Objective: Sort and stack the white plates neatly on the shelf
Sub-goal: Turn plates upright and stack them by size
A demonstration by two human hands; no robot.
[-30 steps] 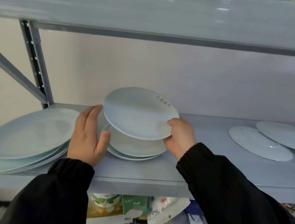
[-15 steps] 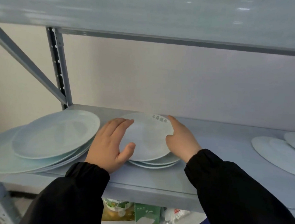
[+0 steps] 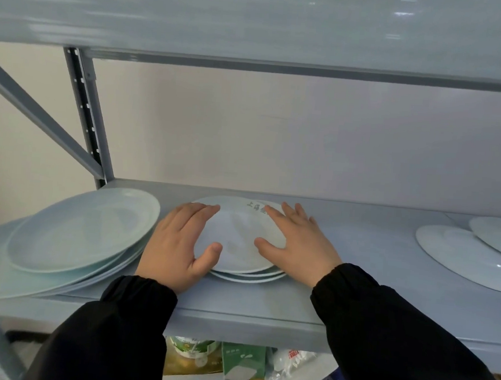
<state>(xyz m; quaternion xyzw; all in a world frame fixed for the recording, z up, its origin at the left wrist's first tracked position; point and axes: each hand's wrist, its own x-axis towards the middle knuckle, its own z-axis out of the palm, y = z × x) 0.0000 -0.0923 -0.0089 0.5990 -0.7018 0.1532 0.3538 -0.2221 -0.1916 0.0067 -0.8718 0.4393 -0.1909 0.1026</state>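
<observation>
Lowered, the glossy round plate (image 3: 236,239) lies stacked under flat hands (image 3: 176,244) (image 3: 298,247).

Three small plates (image 3: 239,243) are sitting stacked between the left hand (image 3: 179,241) and right hand (image 3: 298,247). At least three larger plates (image 3: 75,230) are lying left of the left hand, and two further plates (image 3: 462,260) are lying right of the right hand.

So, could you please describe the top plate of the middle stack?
The top plate is round, pale white and glossy, likely ceramic, with dark printed characters near its far rim. It lies flat on the small stack of similar plates on the shelf. The left hand rests on its left edge, thumb on top; the right hand lies on its right side, fingers straight.
</observation>
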